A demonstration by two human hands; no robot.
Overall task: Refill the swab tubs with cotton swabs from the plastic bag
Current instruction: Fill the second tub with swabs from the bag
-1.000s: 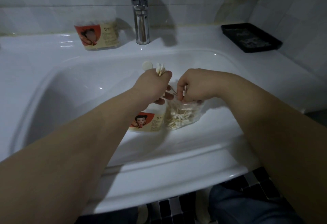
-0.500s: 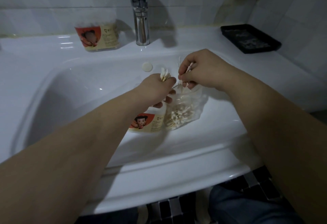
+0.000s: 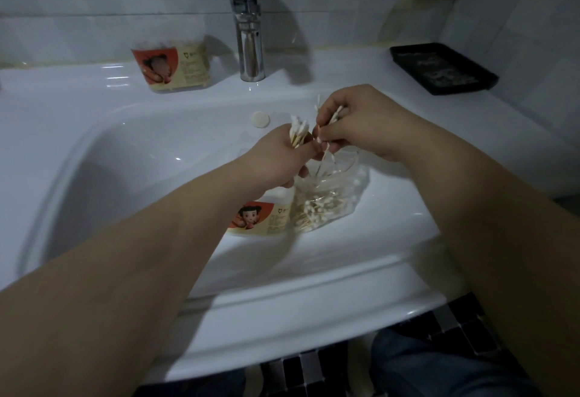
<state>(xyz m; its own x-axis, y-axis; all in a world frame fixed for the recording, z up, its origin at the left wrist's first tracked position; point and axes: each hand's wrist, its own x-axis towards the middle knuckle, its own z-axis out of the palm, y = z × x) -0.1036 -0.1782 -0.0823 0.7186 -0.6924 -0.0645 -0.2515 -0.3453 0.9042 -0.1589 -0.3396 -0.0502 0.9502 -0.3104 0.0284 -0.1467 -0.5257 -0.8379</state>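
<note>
You're gathering swabs: your left hand (image 3: 276, 158) has its fingers clamped on a bundle of swabs (image 3: 296, 133), and your right hand (image 3: 357, 123) pinches a few above the plastic bag (image 3: 329, 205) in the sink (image 3: 125, 161). Next, I'd judge, join them into 1 bundle and load the swab tub (image 3: 260, 219) touching the bag.

The basin (image 3: 125, 152) is gleaming glossy white, and the faucet (image 3: 249, 39) is shining chrome silver. The rear swab tub (image 3: 171, 65) and the near swab tub (image 3: 260, 219) are each wearing a label that is splitting into orange-red and cream, the near one showing a dark-haired cartoon child. The clear plastic bag (image 3: 354, 183) is showing cotton swabs (image 3: 317, 208) with white tips and pale tan sticks. The tray (image 3: 442, 68) is showing black; the floor (image 3: 464, 330) is running in black-and-white checks.
</note>
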